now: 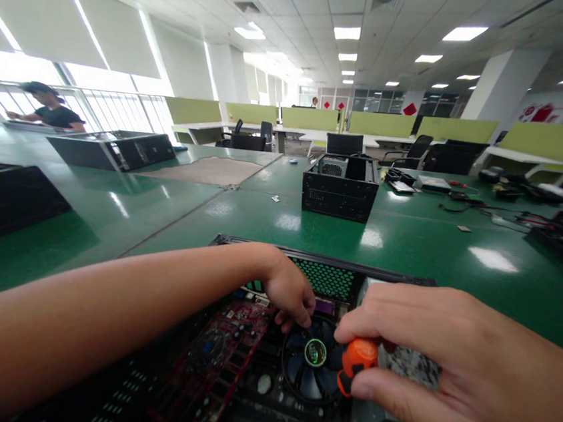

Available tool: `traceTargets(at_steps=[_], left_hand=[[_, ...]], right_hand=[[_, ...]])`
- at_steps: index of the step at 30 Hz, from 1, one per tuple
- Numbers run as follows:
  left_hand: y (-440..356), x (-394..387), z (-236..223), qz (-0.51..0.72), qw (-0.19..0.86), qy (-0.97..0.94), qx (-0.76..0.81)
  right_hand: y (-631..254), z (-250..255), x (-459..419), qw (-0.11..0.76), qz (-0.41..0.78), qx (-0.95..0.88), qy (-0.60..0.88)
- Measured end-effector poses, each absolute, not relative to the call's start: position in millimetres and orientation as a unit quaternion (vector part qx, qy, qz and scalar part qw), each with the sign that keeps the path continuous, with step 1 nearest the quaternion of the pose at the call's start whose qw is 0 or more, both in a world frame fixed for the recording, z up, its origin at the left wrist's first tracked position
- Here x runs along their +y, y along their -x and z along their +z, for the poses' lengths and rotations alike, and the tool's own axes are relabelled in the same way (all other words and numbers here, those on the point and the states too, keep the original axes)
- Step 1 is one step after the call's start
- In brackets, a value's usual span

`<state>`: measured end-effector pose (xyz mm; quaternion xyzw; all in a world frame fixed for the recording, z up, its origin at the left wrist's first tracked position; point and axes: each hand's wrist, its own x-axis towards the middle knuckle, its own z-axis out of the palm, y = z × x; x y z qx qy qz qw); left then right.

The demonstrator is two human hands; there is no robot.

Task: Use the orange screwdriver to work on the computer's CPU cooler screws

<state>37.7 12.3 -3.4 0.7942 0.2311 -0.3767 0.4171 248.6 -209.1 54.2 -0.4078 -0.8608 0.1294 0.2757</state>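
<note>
An open black computer case (327, 253) lies on the green table right in front of me. Inside it are a red circuit card (216, 355) and a round black cooling fan (313, 362). My left hand (290, 292) reaches into the case, fingers curled down against the fan's upper edge; what they pinch is hidden. My right hand (447, 356) is closed round the orange handle of a screwdriver (356, 363), held over the fan's right side. A grey metal box (406, 365) sits under that hand.
A second black case (340, 189) stands on the green table (433, 247) beyond mine. More cases lie at the left (1, 198) and far left (117, 148). Cables and small parts (469, 197) clutter the right. A person (50, 109) sits at far left.
</note>
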Motion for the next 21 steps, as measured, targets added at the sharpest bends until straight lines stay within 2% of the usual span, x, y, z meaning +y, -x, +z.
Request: traceTargets(at_steps=[11, 21], left_hand=[[-42, 10, 6, -0.385, 0.388, -0.804, 0.235], [-40, 12, -2, -0.389, 0.400, -0.799, 0.224]], right_hand=[[-246, 57, -207, 0.237, 0.159, -0.876, 0.388], [-248, 40, -219, 0.297, 0.126, -0.829, 0.456]])
